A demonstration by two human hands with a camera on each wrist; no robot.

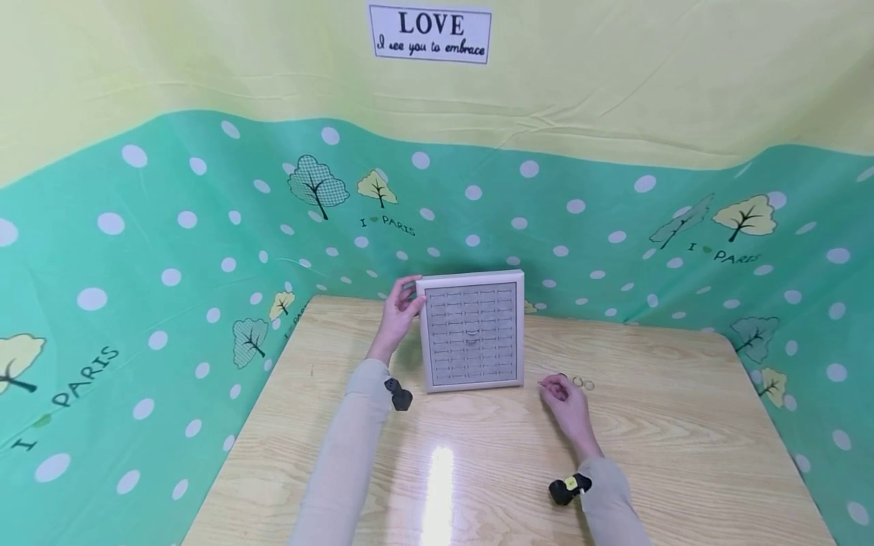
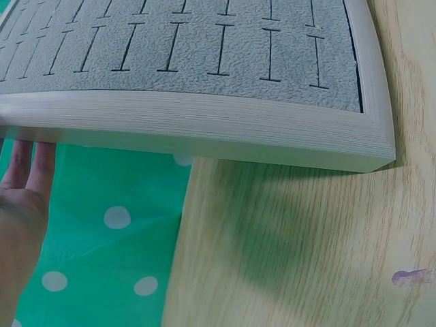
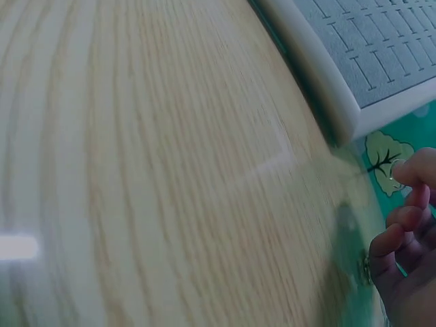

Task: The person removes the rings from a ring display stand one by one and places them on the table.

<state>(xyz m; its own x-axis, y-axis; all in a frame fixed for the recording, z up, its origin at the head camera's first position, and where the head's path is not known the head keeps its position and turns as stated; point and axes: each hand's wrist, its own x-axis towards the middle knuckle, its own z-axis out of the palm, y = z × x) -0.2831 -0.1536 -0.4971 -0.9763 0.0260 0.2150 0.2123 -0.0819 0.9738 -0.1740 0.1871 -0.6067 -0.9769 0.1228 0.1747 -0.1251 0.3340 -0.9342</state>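
Observation:
A ring display tray (image 1: 471,360), grey padded with rows of slits and a pale frame, stands leaning back on the table. At its upper left edge my left hand (image 1: 401,311) grips the frame, thumb at the front; in the left wrist view that hand's fingers (image 2: 41,167) go behind the frame. A small ring (image 1: 473,334) sits in a slit near the tray's middle. Right of the tray, my right hand (image 1: 568,406) pinches a small shiny ring (image 3: 395,172) between thumb and finger. Loose rings (image 1: 589,385) lie on the table just beyond that hand.
The wooden table (image 1: 655,425) meets a green and yellow printed cloth (image 1: 587,250) behind and at both sides. The tray's back stands close to the cloth. A bright light reflection (image 1: 438,485) lies on the table in front of the tray.

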